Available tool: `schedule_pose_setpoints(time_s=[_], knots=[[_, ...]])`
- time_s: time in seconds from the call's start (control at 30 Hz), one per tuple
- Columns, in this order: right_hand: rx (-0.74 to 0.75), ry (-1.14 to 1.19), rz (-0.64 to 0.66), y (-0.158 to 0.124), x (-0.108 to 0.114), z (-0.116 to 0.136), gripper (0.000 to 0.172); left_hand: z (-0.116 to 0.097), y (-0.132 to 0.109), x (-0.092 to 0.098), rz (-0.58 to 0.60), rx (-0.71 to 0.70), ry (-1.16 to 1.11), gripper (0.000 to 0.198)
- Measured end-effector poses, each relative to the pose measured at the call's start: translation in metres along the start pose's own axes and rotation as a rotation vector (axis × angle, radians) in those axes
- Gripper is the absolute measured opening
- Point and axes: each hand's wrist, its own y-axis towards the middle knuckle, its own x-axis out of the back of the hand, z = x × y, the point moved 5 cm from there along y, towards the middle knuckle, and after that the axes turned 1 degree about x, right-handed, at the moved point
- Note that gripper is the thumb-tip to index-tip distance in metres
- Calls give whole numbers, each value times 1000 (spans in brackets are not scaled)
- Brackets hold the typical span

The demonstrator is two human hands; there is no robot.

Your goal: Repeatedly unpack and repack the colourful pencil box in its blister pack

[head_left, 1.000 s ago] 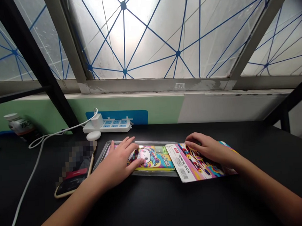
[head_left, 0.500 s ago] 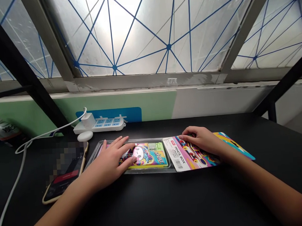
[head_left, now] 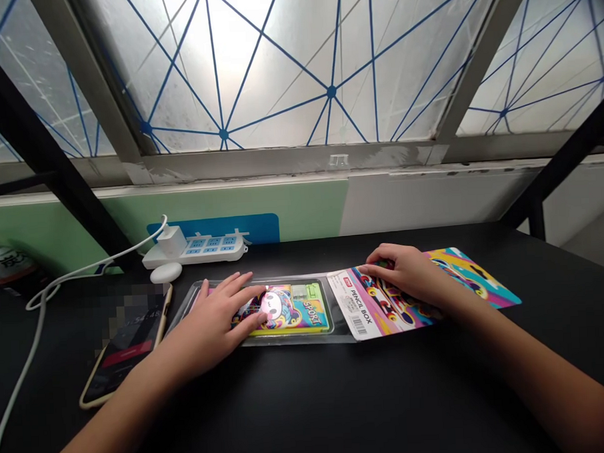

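A colourful pencil box (head_left: 293, 309) marked SPORT lies in a clear plastic blister tray (head_left: 337, 334) on the black table. My left hand (head_left: 213, 320) rests flat on the box's left half, fingers stretched out. To its right lies the printed backing card (head_left: 471, 276) marked PENCIL BOX, partly over the tray's right end. My right hand (head_left: 409, 275) lies palm down on that card, fingers loosely curved and pressing on it.
A phone in a tan case (head_left: 124, 344) lies left of the tray. Behind it are a white power strip (head_left: 203, 247) with a charger and cable (head_left: 35, 305), a small white oval object (head_left: 165, 272) and a bottle (head_left: 6, 266). The window wall rises behind the black table (head_left: 309, 400).
The backing card has slid to the right under my right hand, so more of it shows past the hand. My left hand stays flat on the pencil box. The view has tilted up slightly.
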Motion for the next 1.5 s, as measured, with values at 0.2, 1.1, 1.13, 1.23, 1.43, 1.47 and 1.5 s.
schedule_pose_setpoints(time_s=[0.2, 1.1, 1.13, 1.23, 1.43, 1.47, 1.5], knots=[[-91, 82, -14, -9, -21, 28, 34, -17, -1, -6, -94, -10, -4, 46], [73, -156, 226, 3, -36, 34, 70, -4, -7, -8, -576, 69, -1272, 67], [98, -199, 229, 6, -42, 45, 70, -5, -8, -7, -582, 66, -1281, 67], [190, -274, 239, 15, -62, 90, 71, -6, -9, -2, -582, 61, -1291, 67], [347, -232, 300, 23, -100, 181, 66, -1, -9, 2, -561, 129, -1252, 58], [365, -231, 278, 23, -100, 186, 65, 2, -9, 2, -565, 164, -1242, 50], [375, -233, 246, 23, -98, 187, 65, 4, -9, 2, -562, 203, -1238, 39]])
